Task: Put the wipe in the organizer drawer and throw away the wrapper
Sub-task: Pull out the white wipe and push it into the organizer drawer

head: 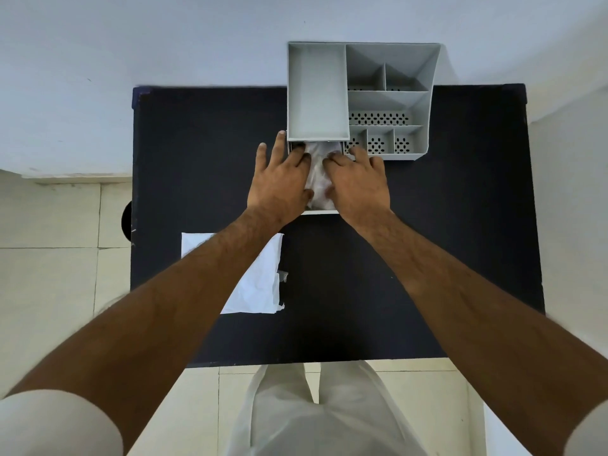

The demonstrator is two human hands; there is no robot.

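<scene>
Crumpled white wipe [318, 174], grey plastic drawer [320, 211], flat hands

Head-worn view, steeply downward, close over table [362, 291]

Soft, even daylight filled the scene, fairly bright, without glare. The grey plastic compartment organizer [388, 93] cast a faint shadow right onto the pale wall [197, 37]. Wide-angle distortion bowed the matte black table [362, 291] edges, and the near forearms looked slightly blurred.
</scene>
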